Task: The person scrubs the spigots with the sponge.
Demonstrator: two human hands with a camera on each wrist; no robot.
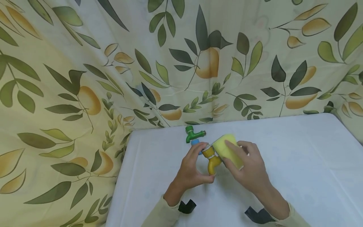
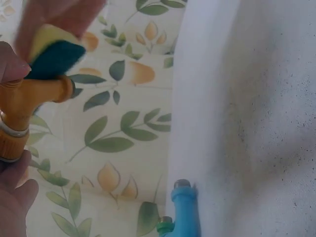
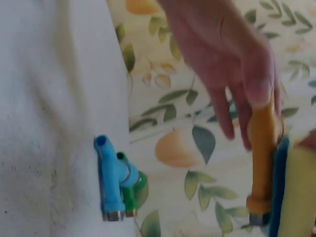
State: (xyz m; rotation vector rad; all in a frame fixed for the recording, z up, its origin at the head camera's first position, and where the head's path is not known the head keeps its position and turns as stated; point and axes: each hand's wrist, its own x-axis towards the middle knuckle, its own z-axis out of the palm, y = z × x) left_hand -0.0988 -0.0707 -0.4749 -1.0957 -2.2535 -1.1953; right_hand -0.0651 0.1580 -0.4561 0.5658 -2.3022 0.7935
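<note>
Above the white table, my left hand [image 1: 189, 172] pinches a yellow water tap [image 1: 213, 164] by its ends, between thumb and fingertips. In my right hand [image 1: 252, 168] is a yellow sponge [image 1: 229, 150], gripped between thumb and fingers. Its dark green scouring side [image 2: 58, 59] faces the tap and appears to touch its body in the left wrist view. The right wrist view has the yellow tap [image 3: 263, 163] upright alongside the sponge [image 3: 298, 192]; most of the right hand is out of that frame.
A green tap [image 1: 193, 135] lies near the table's back edge. Just in front of it is a blue tap [image 1: 195, 142], partly hidden by the left hand. The white-covered table [image 1: 306, 157] meets a leaf-patterned curtain [image 1: 244, 78] behind and at left.
</note>
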